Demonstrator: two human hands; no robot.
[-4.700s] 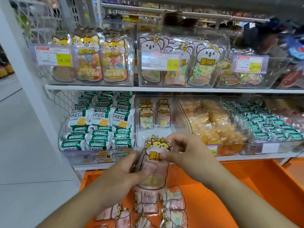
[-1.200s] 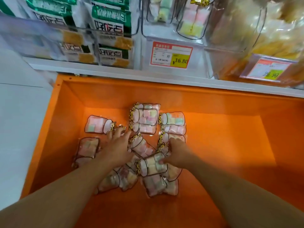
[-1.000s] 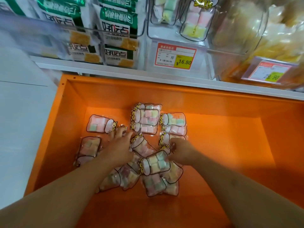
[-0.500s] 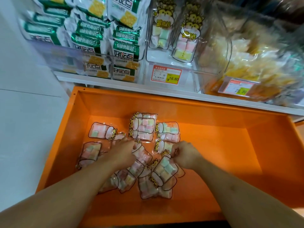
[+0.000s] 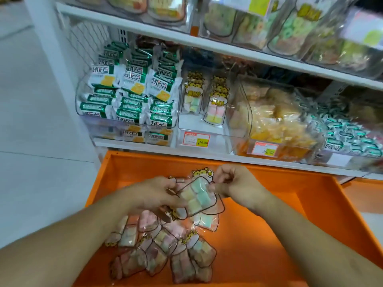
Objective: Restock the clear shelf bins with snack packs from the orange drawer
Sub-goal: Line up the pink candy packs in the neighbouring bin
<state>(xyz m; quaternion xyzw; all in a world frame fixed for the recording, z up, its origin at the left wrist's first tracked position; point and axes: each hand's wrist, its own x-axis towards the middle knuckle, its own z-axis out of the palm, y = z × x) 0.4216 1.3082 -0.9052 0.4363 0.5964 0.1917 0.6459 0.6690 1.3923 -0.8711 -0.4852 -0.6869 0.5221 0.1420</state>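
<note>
Above the orange drawer (image 5: 323, 208) I hold a clear snack pack (image 5: 195, 195) of pastel marshmallow cubes with a yellow cartoon top. My left hand (image 5: 154, 192) grips its left side, and my right hand (image 5: 232, 184) pinches its right edge. More packs of the same kind hang just under it, bunched at my left hand. Several loose packs (image 5: 165, 251) lie on the drawer floor below. Straight ahead on the shelf stands the clear bin (image 5: 203, 129) with two rows of the same packs and free room at its front.
Left of that bin is a clear bin of green-and-white cracker packs (image 5: 132, 96). To its right sit a bin of yellow wrapped snacks (image 5: 275, 121) and small green-wrapped sweets (image 5: 348, 135). A white shelf edge (image 5: 207, 156) runs above the drawer. An upper shelf (image 5: 207, 46) carries candy bins.
Both hands have risen from the pile on the drawer floor, carrying a marshmallow pack up toward the shelf. My view has tilted up, showing more of the shelf bins.
</note>
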